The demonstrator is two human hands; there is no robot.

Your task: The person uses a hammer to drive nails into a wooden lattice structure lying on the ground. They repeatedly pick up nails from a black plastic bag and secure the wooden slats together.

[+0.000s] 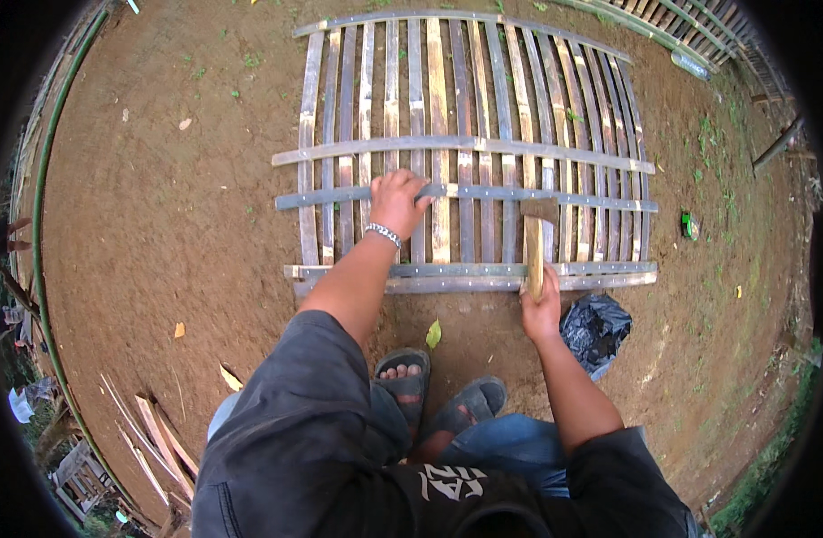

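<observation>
A panel of bamboo slats (439,108) lies on the ground in front of me, its upright strips crossed by several horizontal ones. My left hand (398,206), a chain bracelet at the wrist, rests on the lower middle cross slat (331,196), fingers curled over it. In my right hand (541,309) is the wooden handle of a hatchet (534,251). The hatchet's dark metal head lies over the same cross slat, right of my left hand; whether it touches the slat I cannot tell. Small light dots, like nail heads, run along the cross slats.
A crumpled black plastic bag (596,334) lies beside my right forearm. Split bamboo pieces (151,439) are at the lower left. A small green item (689,225) and a clear plastic bottle (690,65) lie to the right. Bamboo fencing (671,27) stands at the far right.
</observation>
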